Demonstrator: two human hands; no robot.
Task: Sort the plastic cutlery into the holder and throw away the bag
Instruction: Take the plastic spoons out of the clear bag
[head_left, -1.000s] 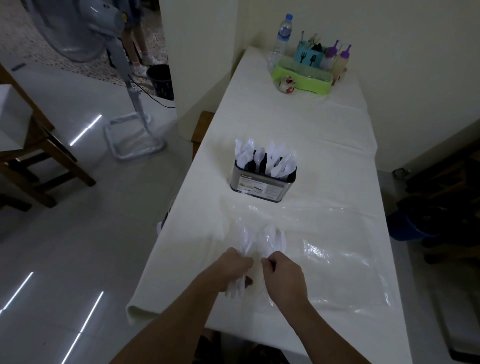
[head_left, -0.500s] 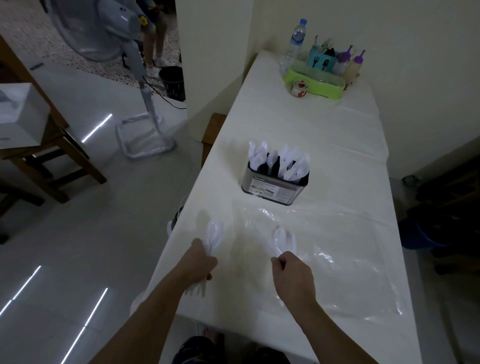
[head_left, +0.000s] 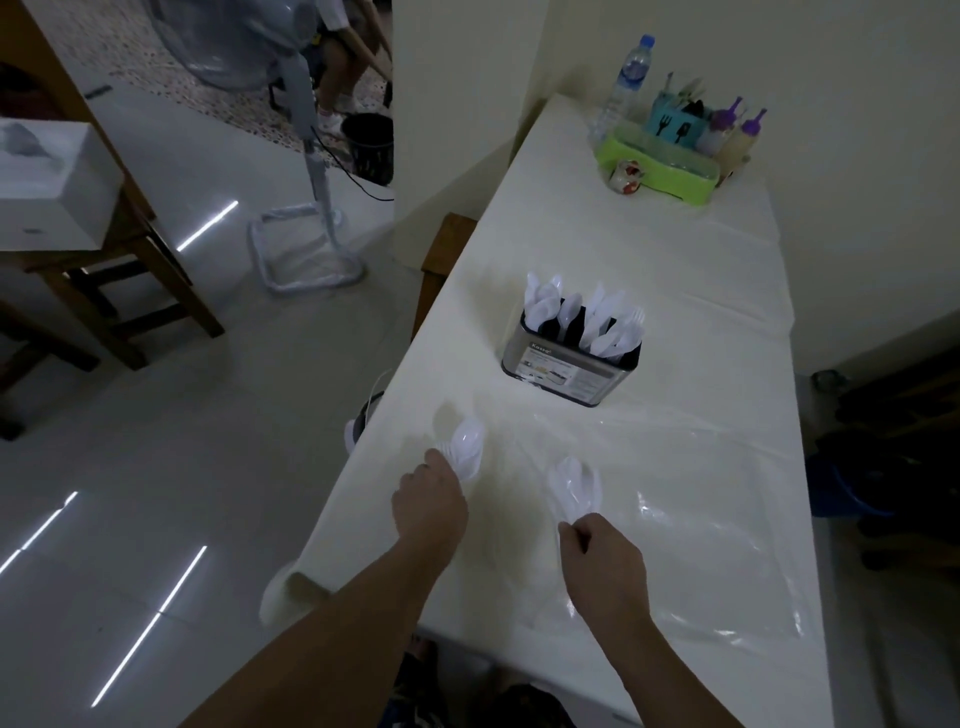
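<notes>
Left hand (head_left: 428, 506) and right hand (head_left: 597, 558), held apart, are each clamped on a bunch of white spoons (head_left: 466, 451). Holder (head_left: 569, 371) stands beyond both; clear bag (head_left: 701, 519) lies flat beside the right hand. Risk judged: loosely bunched spoons could be dropped.

Fan (head_left: 311, 171), water btl (head_left: 626, 83), green tray (head_left: 660, 166)

A second ago the two hands work close together over one cluster of white spoons; now they are apart. The left hand (head_left: 428, 506) grips its own bunch of spoons (head_left: 464, 449) out to its side, near the desk (head_left: 675, 291) edge. The right hand (head_left: 602, 564) pinches what look like the remaining spoons (head_left: 575, 488), bowls pointing away from it, on the clear bag (head_left: 727, 545).
</notes>
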